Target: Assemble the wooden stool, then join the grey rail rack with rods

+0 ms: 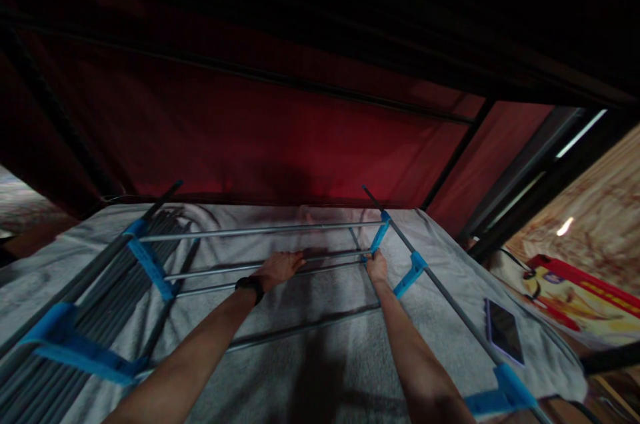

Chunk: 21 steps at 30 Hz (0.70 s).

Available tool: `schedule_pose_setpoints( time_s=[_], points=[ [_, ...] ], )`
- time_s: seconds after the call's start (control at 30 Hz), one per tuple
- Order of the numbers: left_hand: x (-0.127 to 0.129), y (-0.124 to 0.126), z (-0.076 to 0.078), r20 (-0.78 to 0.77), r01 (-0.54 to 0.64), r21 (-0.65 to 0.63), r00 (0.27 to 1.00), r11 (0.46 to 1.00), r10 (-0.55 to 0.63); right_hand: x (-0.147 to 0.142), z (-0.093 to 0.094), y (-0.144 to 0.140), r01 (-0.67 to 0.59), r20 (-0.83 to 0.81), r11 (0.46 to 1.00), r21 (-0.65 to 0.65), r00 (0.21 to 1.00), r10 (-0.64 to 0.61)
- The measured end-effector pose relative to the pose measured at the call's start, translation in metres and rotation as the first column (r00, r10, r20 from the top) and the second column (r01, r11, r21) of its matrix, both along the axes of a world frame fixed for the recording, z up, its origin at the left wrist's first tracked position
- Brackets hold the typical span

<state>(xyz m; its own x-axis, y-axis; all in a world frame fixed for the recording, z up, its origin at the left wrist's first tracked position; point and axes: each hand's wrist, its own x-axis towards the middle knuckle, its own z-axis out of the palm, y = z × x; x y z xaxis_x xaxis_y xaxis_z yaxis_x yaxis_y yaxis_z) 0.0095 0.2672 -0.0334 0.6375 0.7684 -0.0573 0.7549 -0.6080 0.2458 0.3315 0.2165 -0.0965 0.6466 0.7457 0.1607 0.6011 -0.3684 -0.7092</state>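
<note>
A rack of grey metal tubes (260, 231) and blue plastic joints (150, 259) lies flat on a grey blanket (320, 357). My left hand (281, 267) rests on the second cross tube (220, 270), fingers curled over it, a black band on the wrist. My right hand (377, 266) grips the same tube's right end, where it meets a blue joint (379, 237). Both forearms reach forward from the bottom of the view.
A bundle of loose grey tubes (65, 344) lies at the left under the rack's side rail. A phone (504, 331) lies on the blanket at the right. Red fabric walls (280, 137) with dark poles rise behind. Colourful items (575, 291) sit off the blanket's right edge.
</note>
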Motion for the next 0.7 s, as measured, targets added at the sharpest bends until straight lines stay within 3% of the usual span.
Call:
schedule_pose_setpoints(
  time_s=[0.17, 0.3, 0.7],
  points=[
    [0.036, -0.019, -0.007, 0.041, 0.022, 0.143, 0.999, 0.989, -0.028, -0.002, -0.001, 0.001, 0.008, 0.003, 1.000, 0.005, 1.000, -0.008],
    [0.059, -0.020, -0.010, 0.038, -0.014, 0.116, 0.999, 0.993, 0.010, 0.001, -0.003, 0.003, 0.001, 0.012, 1.000, 0.014, 1.000, -0.001],
    [0.054, 0.004, -0.008, -0.001, 0.079, 0.019, 0.997, 0.997, -0.079, 0.011, -0.014, 0.010, -0.018, 0.013, 1.000, 0.002, 1.000, 0.018]
  ],
)
